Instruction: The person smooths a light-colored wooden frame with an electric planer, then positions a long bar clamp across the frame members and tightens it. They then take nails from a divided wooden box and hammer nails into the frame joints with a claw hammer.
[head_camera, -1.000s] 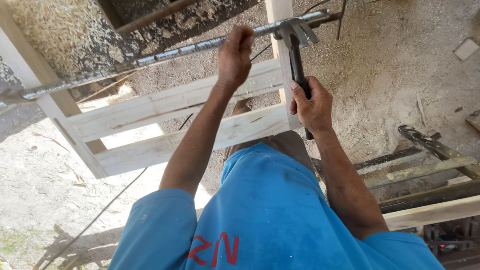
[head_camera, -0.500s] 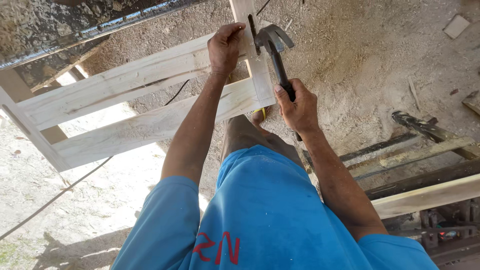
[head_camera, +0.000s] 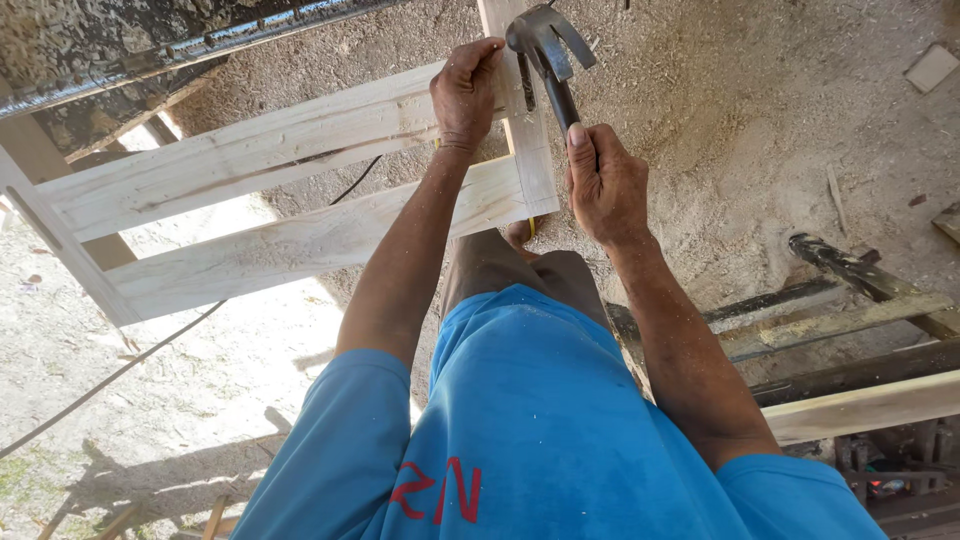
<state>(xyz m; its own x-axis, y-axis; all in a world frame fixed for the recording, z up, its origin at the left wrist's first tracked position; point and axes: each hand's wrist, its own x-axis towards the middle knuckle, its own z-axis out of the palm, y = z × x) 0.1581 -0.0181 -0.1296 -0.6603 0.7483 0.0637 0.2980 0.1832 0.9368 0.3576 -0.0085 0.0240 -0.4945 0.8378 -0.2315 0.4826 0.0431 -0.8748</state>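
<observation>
**Claw hammer over a pale wooden frame**

The right hand (head_camera: 605, 185) is wrapped tight around the dark, slim handle of a claw hammer (head_camera: 548, 55), thumb laid along the shaft. The hammer's head is dull grey steel with a curved, forked claw, and it sits above the upright slat (head_camera: 525, 130), a narrow strip of raw, light-coloured wood that crosses the ends of two longer boards.

The left hand (head_camera: 463, 92) presses down, fingers curled, where the upper board (head_camera: 250, 150) meets the upright slat; whether it pinches anything small between the fingertips cannot be told. The lower board (head_camera: 300, 245) runs parallel just below, with a gap between the two. Both boards are rough-sawn and pale, streaked with brown grain, and join a slanted slat at their far left ends.

The ground (head_camera: 760, 130) beneath is gritty, covered in fine sawdust and chips. A thin dark cable (head_camera: 110, 375) trails across it under the frame. To the right lie weathered planks (head_camera: 860, 405) and dark bars, stacked roughly side by side. The person's blue shirt (head_camera: 540, 430) fills the lower view, its smooth cloth flecked with dust.
</observation>
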